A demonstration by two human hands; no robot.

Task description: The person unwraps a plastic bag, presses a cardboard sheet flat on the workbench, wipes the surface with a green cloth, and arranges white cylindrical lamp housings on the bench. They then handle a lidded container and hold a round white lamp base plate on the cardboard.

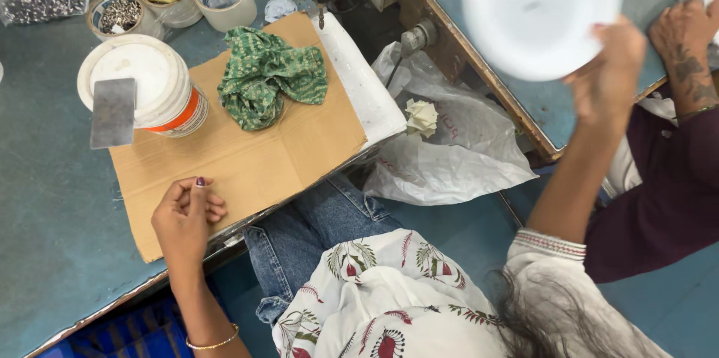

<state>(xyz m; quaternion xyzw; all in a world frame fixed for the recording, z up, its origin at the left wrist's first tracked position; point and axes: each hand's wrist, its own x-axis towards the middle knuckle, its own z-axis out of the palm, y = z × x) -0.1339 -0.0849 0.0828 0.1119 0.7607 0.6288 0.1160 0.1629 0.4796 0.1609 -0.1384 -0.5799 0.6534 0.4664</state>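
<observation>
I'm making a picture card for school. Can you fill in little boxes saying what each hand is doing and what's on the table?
left hand: rests on the cardboard sheet, fingers curled
right hand: raised, holding a blurred white plate
on the cardboard: crumpled green cloth, white tub with a grey metal piece on its lid
nearby: another person's hand on the next table
</observation>
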